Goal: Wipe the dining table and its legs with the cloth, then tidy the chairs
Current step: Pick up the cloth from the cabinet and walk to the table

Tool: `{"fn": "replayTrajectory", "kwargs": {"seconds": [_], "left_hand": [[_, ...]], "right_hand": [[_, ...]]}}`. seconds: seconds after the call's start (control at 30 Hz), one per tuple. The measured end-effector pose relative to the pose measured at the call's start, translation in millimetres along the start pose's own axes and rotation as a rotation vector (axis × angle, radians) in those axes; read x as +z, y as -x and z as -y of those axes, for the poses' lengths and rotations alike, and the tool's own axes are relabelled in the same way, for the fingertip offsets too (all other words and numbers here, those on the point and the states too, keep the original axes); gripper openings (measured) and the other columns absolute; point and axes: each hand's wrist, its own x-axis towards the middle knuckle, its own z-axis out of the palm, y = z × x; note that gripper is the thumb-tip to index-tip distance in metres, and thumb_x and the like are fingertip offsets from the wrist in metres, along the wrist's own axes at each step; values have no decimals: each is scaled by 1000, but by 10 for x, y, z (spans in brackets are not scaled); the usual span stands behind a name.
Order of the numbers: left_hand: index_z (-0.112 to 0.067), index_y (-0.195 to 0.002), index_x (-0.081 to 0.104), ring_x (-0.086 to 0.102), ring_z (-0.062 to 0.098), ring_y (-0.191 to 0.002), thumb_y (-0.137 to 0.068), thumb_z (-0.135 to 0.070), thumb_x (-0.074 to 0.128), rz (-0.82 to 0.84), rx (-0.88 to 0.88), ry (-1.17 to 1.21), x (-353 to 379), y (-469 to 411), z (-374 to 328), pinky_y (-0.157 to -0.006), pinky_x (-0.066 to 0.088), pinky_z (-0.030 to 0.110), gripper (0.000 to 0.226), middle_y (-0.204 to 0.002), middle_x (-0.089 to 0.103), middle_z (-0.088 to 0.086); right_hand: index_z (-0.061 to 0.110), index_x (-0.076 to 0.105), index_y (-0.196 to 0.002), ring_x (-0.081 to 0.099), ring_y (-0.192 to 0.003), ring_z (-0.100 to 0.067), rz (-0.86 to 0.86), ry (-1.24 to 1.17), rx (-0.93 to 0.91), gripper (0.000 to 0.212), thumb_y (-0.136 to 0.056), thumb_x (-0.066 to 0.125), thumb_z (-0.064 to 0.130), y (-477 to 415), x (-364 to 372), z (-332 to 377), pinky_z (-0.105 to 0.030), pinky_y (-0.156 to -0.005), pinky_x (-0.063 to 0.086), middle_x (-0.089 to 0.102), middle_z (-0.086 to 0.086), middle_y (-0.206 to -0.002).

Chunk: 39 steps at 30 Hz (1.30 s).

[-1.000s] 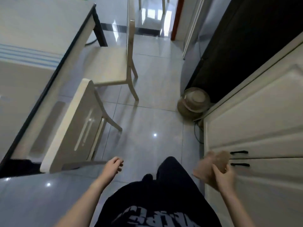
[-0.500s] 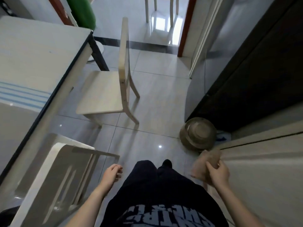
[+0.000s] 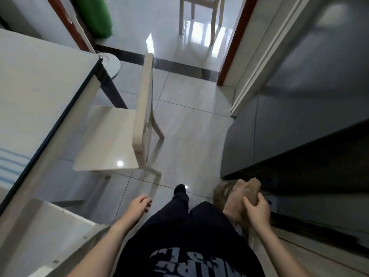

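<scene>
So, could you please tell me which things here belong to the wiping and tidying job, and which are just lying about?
Part of the job:
cloth, bunched in the right hand
dining table
chair beside the table
nearer chair
left hand, empty

Just lying about:
hat on the floor
green thing by the door
far chair

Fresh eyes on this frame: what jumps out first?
The pale wooden chair at centre-left, pulled out from the dining table with its seat only partly tucked under the dark-trimmed edge. Next, the right hand low on the right, its grip closed on a bunched brown cloth, while the left hand hangs empty beside the dark trousers. Far off through the doorway stands another chair.
</scene>
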Motion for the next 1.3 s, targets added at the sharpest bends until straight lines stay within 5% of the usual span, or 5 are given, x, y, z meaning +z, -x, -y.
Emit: {"fn": "replayTrajectory", "kwargs": {"seconds": [0.27,0.57,0.83,1.3], "left_hand": [[-15,-85,64,59,18,-74,-93,-20,48,64,125,-94,64,-554,-1035,-66,43,28,19,-85,68,4],[-5,-84,60,49,17,-66,-97,-15,44,-43,-61,109,139,-1037,-1390,-58,37,25,22,-76,56,5],[-14,-79,64,56,21,-66,-96,-19,46,-238,-254,296,376,-1576,-2057,-58,38,28,25,-79,64,8],[-13,-92,66,61,20,-80,-95,-18,46,-177,-7,122,-37,-3357,-4751,-74,46,33,21,-88,67,2]], "right_hand": [[10,58,-99,54,-85,-20,-56,-13,-26,12,-88,62,11,-721,-6,875,-27,-75,39,60,-6,-92],[11,59,-87,54,-69,-10,125,78,-192,5,-85,64,9,-2067,538,2216,-14,-55,37,59,7,-74],[18,61,-86,60,-75,-12,299,67,-294,7,-83,64,11,-3380,780,3365,-26,-65,41,65,6,-79],[1,63,-104,62,-98,-36,127,175,-59,24,-84,67,13,-5255,564,3962,-38,-86,48,67,-20,-101]]}}
